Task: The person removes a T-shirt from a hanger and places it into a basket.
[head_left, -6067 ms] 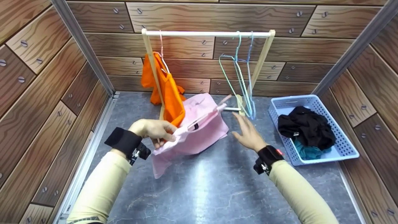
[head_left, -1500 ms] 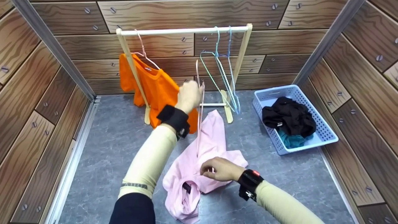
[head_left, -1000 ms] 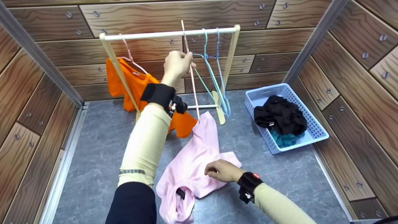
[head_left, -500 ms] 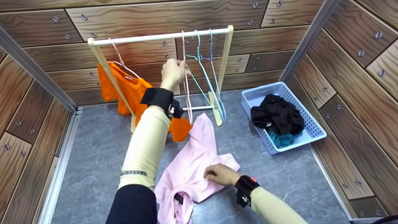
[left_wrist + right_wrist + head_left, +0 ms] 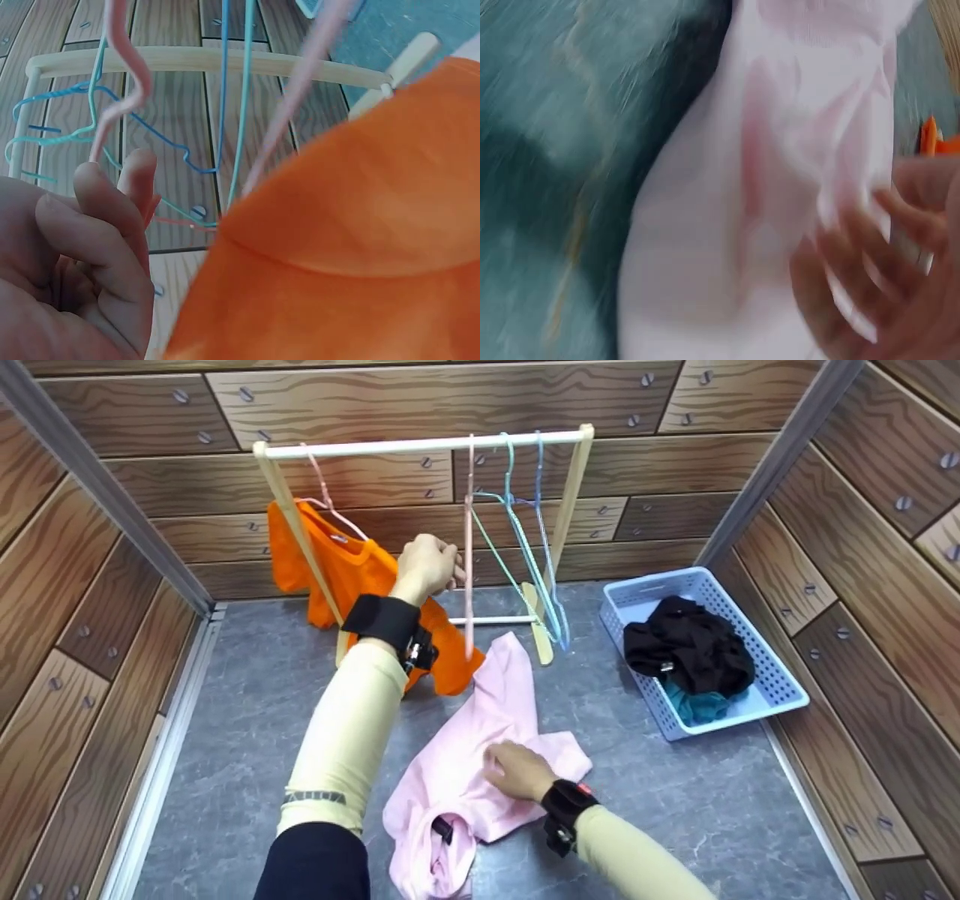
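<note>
A pink clothes hanger (image 5: 469, 562) hangs from the rail of a small clothes rack (image 5: 420, 446). Just left of it is my left hand (image 5: 429, 564), its fingers loosely curled and nothing gripped; in the left wrist view the fingertips (image 5: 90, 176) lie close to the pink hanger, and contact is hard to judge. A pink shirt (image 5: 465, 772) lies crumpled on the floor, its collar towards me. Over its middle is my right hand (image 5: 517, 771), blurred in the right wrist view, fingers loosely bent and holding nothing; whether it touches the cloth cannot be told.
An orange shirt (image 5: 367, 574) hangs on another pink hanger (image 5: 324, 495) at the rack's left. Green (image 5: 517, 521) and blue hangers (image 5: 541, 525) hang at its right. A light blue basket (image 5: 780, 699) holds black (image 5: 690, 645) and teal clothes (image 5: 697, 703). Wood-patterned walls surround the floor.
My left hand has taken the pink hanger from the pink shirt up to the rail, hung it there and let go, moving down-left. My right hand has shifted slightly over the shirt.
</note>
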### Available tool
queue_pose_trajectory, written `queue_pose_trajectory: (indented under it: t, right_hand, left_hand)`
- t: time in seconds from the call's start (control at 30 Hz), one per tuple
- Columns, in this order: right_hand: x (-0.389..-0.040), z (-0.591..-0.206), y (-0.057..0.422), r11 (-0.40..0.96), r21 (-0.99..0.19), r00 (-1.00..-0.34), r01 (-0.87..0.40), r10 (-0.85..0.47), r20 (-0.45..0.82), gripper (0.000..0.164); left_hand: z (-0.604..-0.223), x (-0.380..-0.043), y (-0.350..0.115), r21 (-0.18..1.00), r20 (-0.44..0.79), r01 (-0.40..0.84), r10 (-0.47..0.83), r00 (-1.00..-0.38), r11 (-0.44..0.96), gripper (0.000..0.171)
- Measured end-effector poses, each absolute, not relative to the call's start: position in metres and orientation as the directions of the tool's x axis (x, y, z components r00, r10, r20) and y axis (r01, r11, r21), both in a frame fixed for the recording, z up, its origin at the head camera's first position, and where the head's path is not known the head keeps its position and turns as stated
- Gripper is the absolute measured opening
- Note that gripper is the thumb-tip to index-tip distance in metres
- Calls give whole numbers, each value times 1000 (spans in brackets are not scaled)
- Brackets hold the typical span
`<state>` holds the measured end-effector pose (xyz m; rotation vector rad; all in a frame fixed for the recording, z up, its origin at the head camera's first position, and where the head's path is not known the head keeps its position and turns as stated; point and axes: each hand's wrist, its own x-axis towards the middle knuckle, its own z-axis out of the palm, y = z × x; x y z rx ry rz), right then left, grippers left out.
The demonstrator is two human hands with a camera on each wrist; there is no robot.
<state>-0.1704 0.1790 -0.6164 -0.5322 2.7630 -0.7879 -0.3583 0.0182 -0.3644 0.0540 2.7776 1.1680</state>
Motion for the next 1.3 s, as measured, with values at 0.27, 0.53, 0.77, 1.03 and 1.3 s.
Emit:
queue_pose_trajectory:
  t: [0.27, 0.53, 0.77, 1.03, 1.3]
  right_hand:
    - [-157, -637, 143, 914, -376, -898, -155, -289, -333, 75]
    - [-164, -652, 161, 950, -275, -949, -145, -212, -233, 38]
    - [-179, -637, 199, 958, -269, -961, -104, -166, -221, 49]
    - [-179, -649, 201, 976, -219, -923, 13, -73, -378, 119]
    - [-186, -653, 201, 968, -234, -962, -88, -144, -233, 87]
  left_hand:
    - [-381, -332, 9, 687, -37, 102, 175, -984, 719, 33]
    - [-393, -303, -15, 771, -176, 159, 447, -877, 616, 31]
    - [-420, -275, -46, 713, -380, 170, 579, -722, 680, 29]
    - [-476, -251, -67, 541, -486, 178, 478, -732, 822, 29]
    - [-501, -246, -82, 443, -552, 125, 380, -742, 888, 28]
